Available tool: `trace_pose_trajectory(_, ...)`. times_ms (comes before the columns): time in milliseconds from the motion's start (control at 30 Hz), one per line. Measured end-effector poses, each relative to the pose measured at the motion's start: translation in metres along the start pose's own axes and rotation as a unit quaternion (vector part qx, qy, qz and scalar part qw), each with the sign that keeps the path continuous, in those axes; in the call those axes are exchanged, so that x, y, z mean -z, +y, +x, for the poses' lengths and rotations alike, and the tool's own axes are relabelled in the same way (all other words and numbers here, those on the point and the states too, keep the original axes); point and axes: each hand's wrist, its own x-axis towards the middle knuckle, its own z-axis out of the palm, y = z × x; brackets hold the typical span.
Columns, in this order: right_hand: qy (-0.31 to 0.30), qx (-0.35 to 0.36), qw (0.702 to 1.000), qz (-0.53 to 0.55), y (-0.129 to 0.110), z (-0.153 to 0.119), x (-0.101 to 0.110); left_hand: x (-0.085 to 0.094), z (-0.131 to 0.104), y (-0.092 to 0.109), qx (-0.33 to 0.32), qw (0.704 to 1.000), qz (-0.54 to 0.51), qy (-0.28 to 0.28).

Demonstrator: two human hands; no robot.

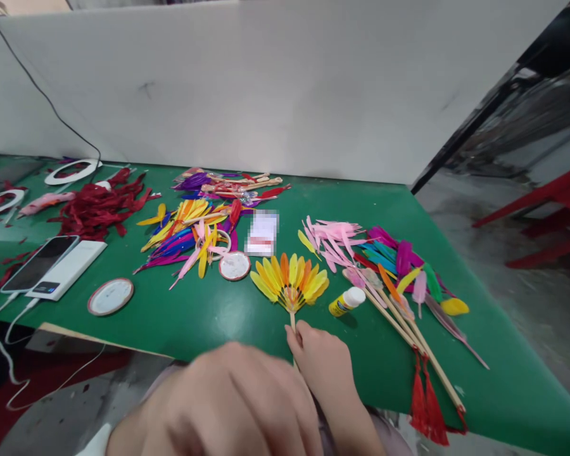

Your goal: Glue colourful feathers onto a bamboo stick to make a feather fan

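My right hand (323, 358) grips the thin wooden handle of a feather fan (292, 282), whose yellow and orange feathers spread over the green table. Close to the camera, my left hand (228, 405) looms large with its fingers curled. Its fingertips are hidden, so I cannot make out what it holds, if anything. A yellow glue stick (346, 302) with a white cap lies right of the fan. Farther right, several fan handles (411, 323) with red tassels (428, 402) rest among loose feathers. Beyond the fan are pink feathers (332, 237) and a blurred-out card (262, 233).
Multicoloured feathers (180, 231) are heaped at the centre left, beside a white lid (234, 266). Another round lid (110, 296), a phone (40, 263) and a cabled power bank (69, 269) lie left. Dark red strips (97, 209) spread behind. A white partition (285, 88) borders the table (194, 329).
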Motion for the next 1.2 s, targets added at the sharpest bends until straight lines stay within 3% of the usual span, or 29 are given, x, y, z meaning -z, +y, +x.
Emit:
trace_pose_trajectory(67,-0.006,0.022,1.0,0.012,-0.002,0.0,0.002,0.01,0.018,0.0,-0.058,0.997,-0.015,0.05)
trace_pose_trajectory(133,0.005,0.038,0.999,0.023,-0.005,0.001,0.004,0.022,0.023,0.0,-0.012,0.999,0.03,0.0)
trace_pose_trajectory(167,0.023,0.041,0.999,0.027,-0.008,0.001,0.005,0.03,0.021,-0.001,0.016,0.998,0.056,-0.035)
trace_pose_trajectory(233,0.081,0.04,0.995,0.04,-0.014,0.003,0.005,0.047,0.012,-0.005,0.102,0.974,0.108,-0.172)
trace_pose_trajectory(300,0.131,0.031,0.989,0.065,-0.02,0.005,0.007,0.064,0.001,-0.014,0.19,0.945,0.123,-0.236)
trace_pose_trajectory(333,0.151,0.025,0.985,0.079,-0.022,0.006,0.008,0.069,-0.003,-0.021,0.233,0.939,0.122,-0.22)
trace_pose_trajectory(433,0.193,0.002,0.974,0.117,-0.028,0.013,0.013,0.071,-0.004,-0.05,0.33,0.937,0.1,-0.053)
trace_pose_trajectory(533,0.207,-0.008,0.969,0.137,-0.033,0.023,0.018,0.056,0.008,-0.077,0.25,0.947,0.063,0.191)
trace_pose_trajectory(600,0.206,-0.01,0.968,0.142,-0.036,0.031,0.02,0.047,0.018,-0.089,0.184,0.937,0.013,0.297)
trace_pose_trajectory(667,0.195,-0.013,0.969,0.151,-0.039,0.038,0.02,0.042,0.024,-0.095,0.155,0.919,-0.038,0.361)
trace_pose_trajectory(833,0.118,-0.028,0.966,0.227,-0.04,0.046,0.017,0.043,0.03,-0.102,0.141,0.893,-0.083,0.419)
trace_pose_trajectory(933,0.035,-0.045,0.941,0.333,-0.032,0.046,0.015,0.044,0.032,-0.105,0.139,0.885,-0.042,0.442)
trace_pose_trajectory(1000,0.008,-0.082,0.902,0.425,-0.025,0.047,0.014,0.043,0.033,-0.106,0.135,0.882,-0.014,0.45)
trace_pose_trajectory(1100,0.017,-0.146,0.812,0.566,-0.016,0.051,0.011,0.038,0.035,-0.108,0.143,0.886,0.028,0.441)
trace_pose_trajectory(1200,0.032,-0.168,0.723,0.669,-0.013,0.055,0.009,0.032,0.036,-0.11,0.159,0.892,0.05,0.42)
